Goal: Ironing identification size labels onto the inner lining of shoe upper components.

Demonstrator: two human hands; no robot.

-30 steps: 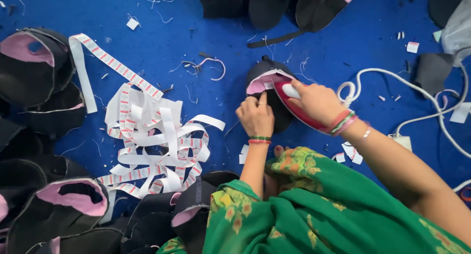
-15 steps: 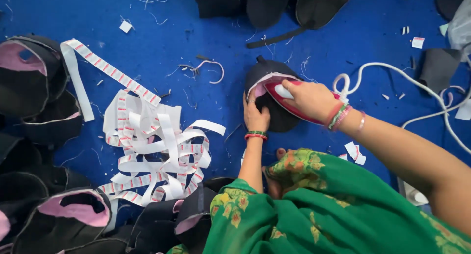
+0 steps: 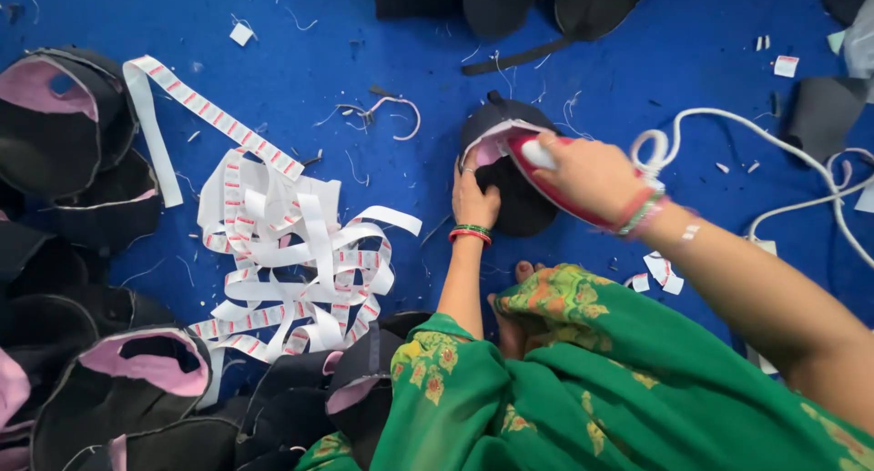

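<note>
1. Illumination: bright, even and diffuse; source direction cannot be determined.
2. Shadows: soft and short, visible beneath the white label tape [image 3: 282, 253].
3. Glare: none on the blue mat [image 3: 364, 34].
4. Focus: centre sharp; slight softness on the green garment [image 3: 583, 389].
5. Distortion: wide-angle stretching at frame edges.

A tangle of white label tape [image 3: 291, 262] with red marks is lying on the blue mat [image 3: 300, 52]. Black-and-pink shoe uppers [image 3: 82, 143] are piling up at left and near; more black pieces [image 3: 510, 2] are sitting far.
</note>
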